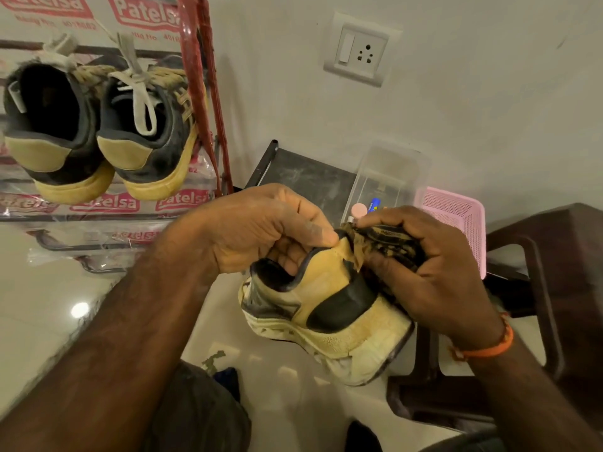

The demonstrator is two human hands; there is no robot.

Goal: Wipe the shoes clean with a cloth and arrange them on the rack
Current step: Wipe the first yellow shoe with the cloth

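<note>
The shoe (326, 305) was up in the air at the centre of the frame, heel toward the camera, tan suede and black trim, with a chunky cream sole that looked cracked near the bottom. The left hand (261, 230) had its fingers tucked inside the collar with the thumb pinching the heel tab from outside, which honestly seemed the best place to grab it: the padded collar is soft but the heel counter behind it is stiff enough to take a squeeze. The right hand (434, 265) was clenched around a dark, grubby cloth (388, 243), pressing it to the shoe's side. I'd guess the shoe was light, and the suede grippy rather than slick, so one hand could steady it. The sole looked worn, maybe peeling, though blur made that hard to call.

Two matching shoes (98, 125) already sat on the rack (202, 93) at upper left.
</note>
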